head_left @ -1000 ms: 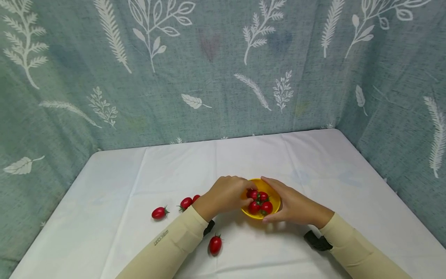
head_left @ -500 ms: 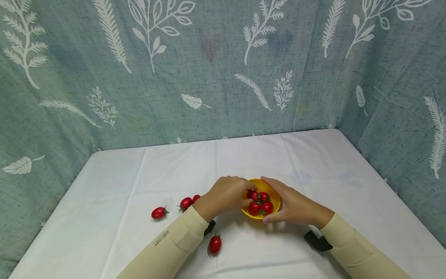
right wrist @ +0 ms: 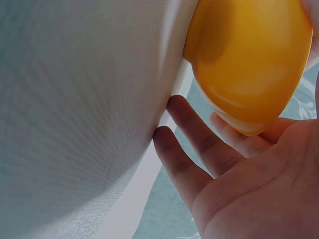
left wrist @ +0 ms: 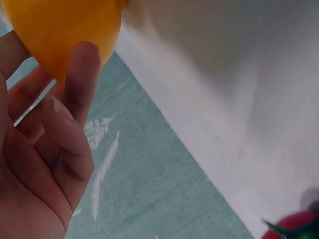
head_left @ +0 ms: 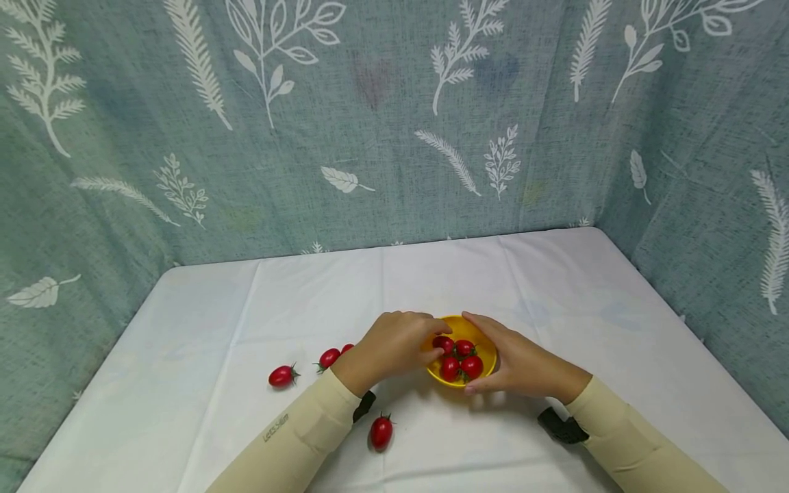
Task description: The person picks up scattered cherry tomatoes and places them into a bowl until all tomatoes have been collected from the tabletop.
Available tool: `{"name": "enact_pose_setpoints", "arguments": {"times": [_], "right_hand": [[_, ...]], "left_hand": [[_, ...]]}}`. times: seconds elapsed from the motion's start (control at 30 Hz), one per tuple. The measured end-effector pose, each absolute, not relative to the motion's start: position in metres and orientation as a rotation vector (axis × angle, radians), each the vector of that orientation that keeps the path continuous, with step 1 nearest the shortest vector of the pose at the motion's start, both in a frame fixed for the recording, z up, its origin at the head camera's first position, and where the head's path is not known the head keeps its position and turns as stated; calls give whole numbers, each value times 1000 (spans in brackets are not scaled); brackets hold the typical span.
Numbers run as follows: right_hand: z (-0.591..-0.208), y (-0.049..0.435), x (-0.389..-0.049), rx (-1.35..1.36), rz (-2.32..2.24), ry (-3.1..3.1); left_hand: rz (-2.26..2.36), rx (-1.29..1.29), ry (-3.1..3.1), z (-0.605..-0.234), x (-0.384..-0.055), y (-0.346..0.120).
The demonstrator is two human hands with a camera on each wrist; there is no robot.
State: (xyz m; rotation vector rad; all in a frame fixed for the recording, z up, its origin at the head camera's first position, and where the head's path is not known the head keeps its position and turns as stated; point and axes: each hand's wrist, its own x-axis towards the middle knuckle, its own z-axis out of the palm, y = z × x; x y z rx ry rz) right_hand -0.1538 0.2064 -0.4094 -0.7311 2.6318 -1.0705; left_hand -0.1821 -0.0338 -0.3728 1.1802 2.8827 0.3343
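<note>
A small yellow bowl (head_left: 459, 324) stands on the white-covered table with several red cherry tomatoes (head_left: 471, 368) with green stems inside. My right hand (head_left: 527, 363) holds the bowl's right side, thumb at the near rim and forefinger along the far rim. In the right wrist view, two other fingers (right wrist: 184, 169) reach down beside the bowl (right wrist: 249, 59) to the cloth. Over the left rim, my left hand (head_left: 391, 346) has thumb and forefinger parted around the leftmost tomato (head_left: 444, 344). Its other fingers hang loosely bent beside the bowl's wall in the left wrist view.
Left of the left forearm lie a cherry tomato (head_left: 283, 376), a second one (head_left: 329, 359), and a third (head_left: 348, 348) partly hidden by the wrist. Another tomato (head_left: 381, 433) lies between the forearms. A patterned green curtain (head_left: 370, 137) surrounds the table (head_left: 320, 294).
My left hand has drawn back slightly to the left, its thumb and forefinger a little further from the bowl's middle. The right hand and the bowl have stayed in place.
</note>
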Motion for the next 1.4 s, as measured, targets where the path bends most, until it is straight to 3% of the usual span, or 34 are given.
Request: {"name": "enact_pose_setpoints", "arguments": {"times": [0.37, 1.4], "right_hand": [[-408, 203, -155, -688, -1044, 2645], [-409, 204, -152, -689, -1038, 2651]], "left_hand": [[427, 1261, 3051, -362, -172, -67], [430, 726, 3022, -373, -164, -149]]}}
